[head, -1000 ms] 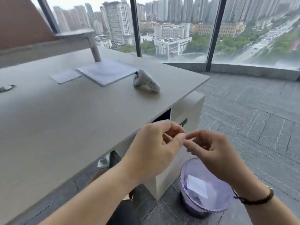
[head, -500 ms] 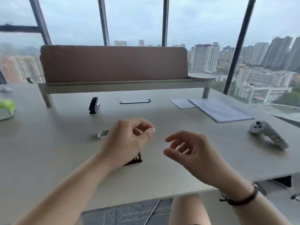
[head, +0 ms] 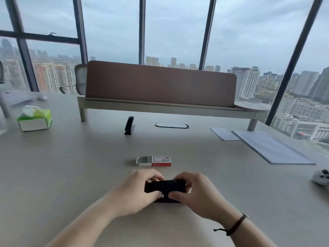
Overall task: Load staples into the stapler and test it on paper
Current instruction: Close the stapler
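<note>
Obs.: both hands are now down on the desk [head: 71, 175], closed around a black stapler [head: 164, 186]. Half a second ago they hung apart in the air with nothing visibly between the fingers; a second ago they were off past the desk edge above a bin. So the person has turned back to the desk and taken up the tool.

Left hand [head: 137, 193]: fingers curled over the stapler's left end, thumb underneath. Right hand [head: 197, 194]: fingers curled round the right end, thumb pressing at the lower front. Both grip it low, at or just above the desk surface. Picture is motion-blurred here; cannot tell if the top is hinged open or shut.

Staple box [head: 153, 161]: lies just beyond the stapler, tray slid partly out on its left, grey strips showing. Not touched by either hand.

Second black stapler [head: 129, 125]: well beyond the box, toward the shelf [head: 160, 107], standing alone.

Paper [head: 270, 148]: sheets lie well to the right of the staple box, flat, untouched.

Reading: loading step is likely starting. No strip is seen in either hand, so probably the stapler gets opened first. The paper test is not yet begun.
</note>
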The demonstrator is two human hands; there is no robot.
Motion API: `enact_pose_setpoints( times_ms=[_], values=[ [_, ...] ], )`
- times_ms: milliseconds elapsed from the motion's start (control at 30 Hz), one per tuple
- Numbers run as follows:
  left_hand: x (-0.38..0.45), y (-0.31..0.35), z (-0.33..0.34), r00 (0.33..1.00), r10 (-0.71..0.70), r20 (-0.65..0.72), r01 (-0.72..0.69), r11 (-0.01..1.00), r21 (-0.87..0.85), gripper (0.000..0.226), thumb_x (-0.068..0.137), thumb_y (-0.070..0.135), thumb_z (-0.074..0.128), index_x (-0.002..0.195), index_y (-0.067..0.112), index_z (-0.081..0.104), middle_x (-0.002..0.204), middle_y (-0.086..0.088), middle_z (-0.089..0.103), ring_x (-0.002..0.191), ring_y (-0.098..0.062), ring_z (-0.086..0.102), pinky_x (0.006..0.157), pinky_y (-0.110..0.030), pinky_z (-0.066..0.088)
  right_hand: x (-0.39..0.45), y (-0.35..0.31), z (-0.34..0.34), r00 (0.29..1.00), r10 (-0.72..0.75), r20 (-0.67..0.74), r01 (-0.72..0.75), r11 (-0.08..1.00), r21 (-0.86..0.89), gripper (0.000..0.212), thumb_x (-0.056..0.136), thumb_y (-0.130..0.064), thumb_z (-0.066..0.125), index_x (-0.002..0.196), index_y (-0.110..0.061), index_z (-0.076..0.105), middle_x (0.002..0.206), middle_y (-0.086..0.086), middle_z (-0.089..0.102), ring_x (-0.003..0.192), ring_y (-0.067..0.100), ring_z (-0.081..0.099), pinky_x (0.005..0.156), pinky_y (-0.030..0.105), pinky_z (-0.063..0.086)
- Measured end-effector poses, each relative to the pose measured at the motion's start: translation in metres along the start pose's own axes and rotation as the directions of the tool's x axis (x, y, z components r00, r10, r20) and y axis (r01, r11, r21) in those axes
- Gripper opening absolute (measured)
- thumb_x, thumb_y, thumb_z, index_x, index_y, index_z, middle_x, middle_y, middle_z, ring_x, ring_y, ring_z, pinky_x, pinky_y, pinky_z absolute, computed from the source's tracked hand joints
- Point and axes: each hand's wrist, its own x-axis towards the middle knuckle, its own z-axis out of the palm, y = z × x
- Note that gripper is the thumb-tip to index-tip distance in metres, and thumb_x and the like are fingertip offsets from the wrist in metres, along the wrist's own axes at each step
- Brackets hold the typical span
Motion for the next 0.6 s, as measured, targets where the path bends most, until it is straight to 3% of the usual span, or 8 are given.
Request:
enact_pose_setpoints(
  times_ms=[133,233,300,467,533,600],
  values=[
    [0.002,-0.005,-0.006,0.997,0.012,-0.071,-0.005,0.996,0.094,0.026,0.079,0.029,0.074,0.104,0.035,0.069,0.095,0.021,0.068,0.080,0.012,0.058,0.073,-0.009,0.046,-0.001,-0.006,0.002,1.000,-0.005,0.025,0.006,1.000,-0.024,0.039,0.066,-0.062,0.067,0.093,-0.034,0.067,0.074,-0.007,0.069,0.066,0.004,0.061,0.060,0.021,0.047],
    [0.002,-0.010,-0.008,0.994,-0.011,-0.112,0.024,0.994,0.110,0.023,0.081,0.032,0.071,0.103,0.039,0.066,0.100,0.025,0.062,0.096,0.007,0.057,0.079,-0.016,0.046,0.000,-0.010,0.002,0.997,-0.015,0.079,0.010,0.998,0.066,0.038,0.066,-0.064,0.067,0.096,-0.039,0.067,0.077,-0.008,0.073,0.064,0.001,0.064,0.061,0.018,0.049],
    [0.000,-0.012,-0.008,0.993,-0.048,-0.107,0.056,0.995,0.077,0.022,0.082,0.032,0.071,0.102,0.040,0.065,0.097,0.025,0.063,0.092,0.004,0.060,0.077,-0.017,0.048,0.001,-0.012,0.001,0.994,-0.007,0.110,-0.012,0.985,0.173,0.039,0.068,-0.062,0.069,0.100,-0.039,0.068,0.080,-0.007,0.074,0.066,0.002,0.068,0.064,0.020,0.053],
    [-0.006,-0.012,-0.006,0.986,-0.113,-0.121,0.110,0.993,-0.036,0.024,0.082,0.028,0.074,0.102,0.037,0.066,0.098,0.021,0.069,0.086,0.006,0.067,0.083,-0.019,0.056,0.002,-0.010,0.004,0.984,0.023,0.174,-0.094,0.908,0.409,0.033,0.077,-0.039,0.076,0.106,-0.024,0.070,0.082,0.003,0.078,0.064,0.015,0.070,0.069,0.043,0.060],
    [-0.007,-0.012,-0.004,0.974,-0.154,-0.165,0.144,0.987,-0.070,0.020,0.082,0.030,0.075,0.099,0.036,0.067,0.094,0.017,0.070,0.082,0.006,0.067,0.080,-0.016,0.055,0.003,-0.011,0.006,0.981,0.040,0.192,-0.128,0.873,0.470,0.026,0.083,-0.025,0.075,0.107,-0.015,0.070,0.077,0.004,0.077,0.062,0.017,0.068,0.064,0.039,0.059],
    [-0.008,-0.013,0.000,0.964,-0.215,-0.158,0.197,0.973,-0.124,0.012,0.082,0.034,0.075,0.091,0.036,0.068,0.087,0.013,0.074,0.077,0.005,0.068,0.081,-0.021,0.057,0.004,-0.012,0.007,0.971,0.073,0.227,-0.187,0.824,0.534,0.027,0.086,-0.016,0.074,0.111,-0.008,0.069,0.076,0.006,0.075,0.061,0.018,0.066,0.058,0.032,0.059]
  ],
)
